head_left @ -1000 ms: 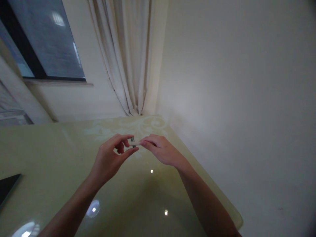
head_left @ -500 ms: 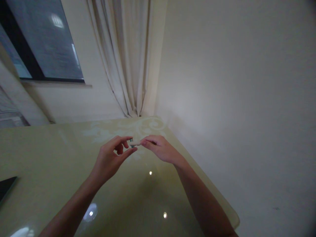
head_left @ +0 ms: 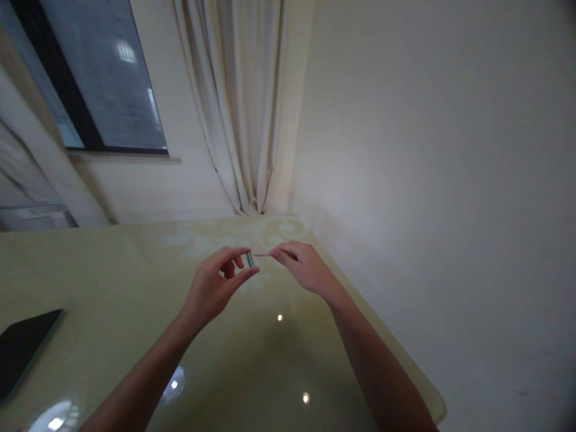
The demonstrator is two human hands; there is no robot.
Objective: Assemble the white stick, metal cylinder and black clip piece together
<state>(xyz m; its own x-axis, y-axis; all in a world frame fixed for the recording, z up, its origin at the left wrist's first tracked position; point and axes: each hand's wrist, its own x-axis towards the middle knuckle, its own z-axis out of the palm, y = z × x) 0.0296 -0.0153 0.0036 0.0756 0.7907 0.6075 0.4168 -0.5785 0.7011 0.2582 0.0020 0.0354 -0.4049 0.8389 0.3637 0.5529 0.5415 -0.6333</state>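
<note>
Above the table (head_left: 216,354), my left hand (head_left: 216,282) pinches a small green-and-white box-like piece (head_left: 249,259) between thumb and fingertip. The piece stands nearly upright, with its narrow side showing; its exact kind is too small to make out. To its right, my right hand (head_left: 301,264) is closed on a thin pale stick-like piece (head_left: 262,255). That piece points left, and its free end lies close to the green-and-white one. Whether the two touch, I cannot tell. The right fingers hide its other end.
A dark flat object (head_left: 29,348) lies on the table at the left. A wall (head_left: 432,210) runs along the table's right edge. Behind the table hang a pale curtain (head_left: 247,120) and another at the far left, with a window (head_left: 108,78) between them.
The pale piece overlapped the green-and-white one before; now it sits to its right, and my hands are slightly farther apart. The view has swung left, bringing more of the dark object in.
</note>
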